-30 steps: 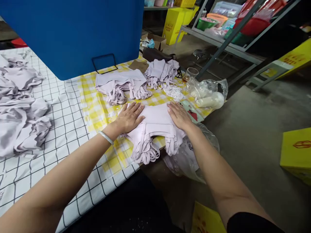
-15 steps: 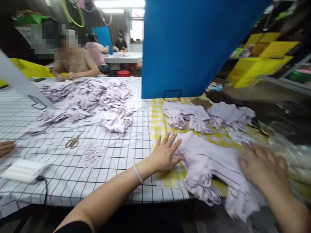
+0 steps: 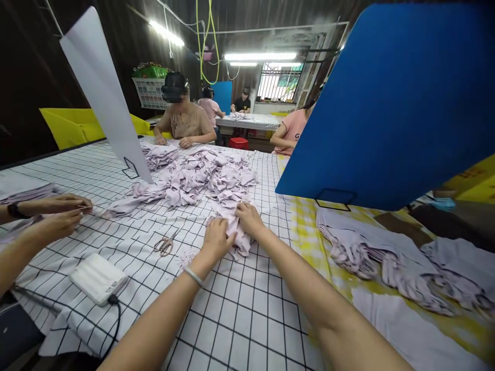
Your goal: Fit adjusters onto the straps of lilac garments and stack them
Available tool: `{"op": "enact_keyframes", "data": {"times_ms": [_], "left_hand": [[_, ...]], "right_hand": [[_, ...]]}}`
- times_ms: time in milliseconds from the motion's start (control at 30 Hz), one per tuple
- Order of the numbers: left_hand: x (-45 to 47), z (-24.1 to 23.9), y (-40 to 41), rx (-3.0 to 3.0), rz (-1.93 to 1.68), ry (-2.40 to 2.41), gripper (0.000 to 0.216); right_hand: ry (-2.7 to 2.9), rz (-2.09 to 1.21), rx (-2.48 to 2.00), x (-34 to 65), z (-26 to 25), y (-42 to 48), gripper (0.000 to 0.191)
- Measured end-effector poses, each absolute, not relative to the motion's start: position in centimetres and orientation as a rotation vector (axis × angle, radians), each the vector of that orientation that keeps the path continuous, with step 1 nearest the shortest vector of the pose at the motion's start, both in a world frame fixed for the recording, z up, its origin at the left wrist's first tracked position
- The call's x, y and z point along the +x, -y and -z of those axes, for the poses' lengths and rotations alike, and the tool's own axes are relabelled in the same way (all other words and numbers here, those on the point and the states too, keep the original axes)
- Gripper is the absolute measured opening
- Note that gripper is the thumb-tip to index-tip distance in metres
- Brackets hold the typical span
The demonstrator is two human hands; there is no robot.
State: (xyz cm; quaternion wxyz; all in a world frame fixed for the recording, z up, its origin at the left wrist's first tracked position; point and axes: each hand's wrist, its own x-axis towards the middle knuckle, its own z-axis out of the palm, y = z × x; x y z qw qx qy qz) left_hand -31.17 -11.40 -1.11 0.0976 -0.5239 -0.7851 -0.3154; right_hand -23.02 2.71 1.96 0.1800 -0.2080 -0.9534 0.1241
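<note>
My left hand [image 3: 215,238] and my right hand [image 3: 249,218] both grip one pale lilac garment [image 3: 236,232] at the near edge of a big loose heap of the same garments [image 3: 197,175]. The fingers of both hands are curled into the fabric. It lies on a white cloth with a black grid [image 3: 240,314]. A bracelet sits on my left wrist. Scissors [image 3: 166,243] lie just left of my left hand.
Folded lilac stacks [image 3: 359,242] lie on a yellow checked cloth at the right, under a tilted blue board [image 3: 390,108]. A white box with a cable [image 3: 98,278] sits near left. A co-worker's hands [image 3: 58,214] work at far left; other people sit across the table.
My view swung left from the folded stack. Both hands left that stack, moved to the loose heap and closed on a garment there.
</note>
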Motion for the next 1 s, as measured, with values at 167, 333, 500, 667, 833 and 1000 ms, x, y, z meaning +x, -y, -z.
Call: {"op": "enact_keyframes", "data": {"times_ms": [167, 333, 500, 667, 833, 1000], "left_hand": [[-33.0, -3.5, 7.5, -1.562, 0.923, 2.417, 0.013], [-32.9, -13.1, 8.8, -1.574, 1.630, 2.011, 0.020], [-27.3, -20.0, 18.0, -1.762, 1.909, 1.784, 0.018], [-23.3, -17.5, 23.8, -2.129, 1.722, 2.036, 0.010], [-21.4, -6.6, 22.3, -2.124, 1.271, 2.464, 0.021], [-21.2, 0.9, 23.6, -2.082, 1.185, 2.428, 0.026]], "right_hand": [[2.514, -0.414, -0.614, -22.5, -8.5, -5.8, 0.028], [1.892, -0.285, -0.475, -15.9, -17.0, -4.6, 0.018], [1.737, 0.032, -0.587, -5.7, -20.8, 4.1, 0.017], [1.881, -0.016, -0.876, 2.3, -17.5, 9.8, 0.017], [2.043, -0.317, -1.159, 5.7, -6.3, 8.8, 0.017], [2.170, -0.415, -1.184, 8.0, 2.9, 11.0, 0.019]]}}
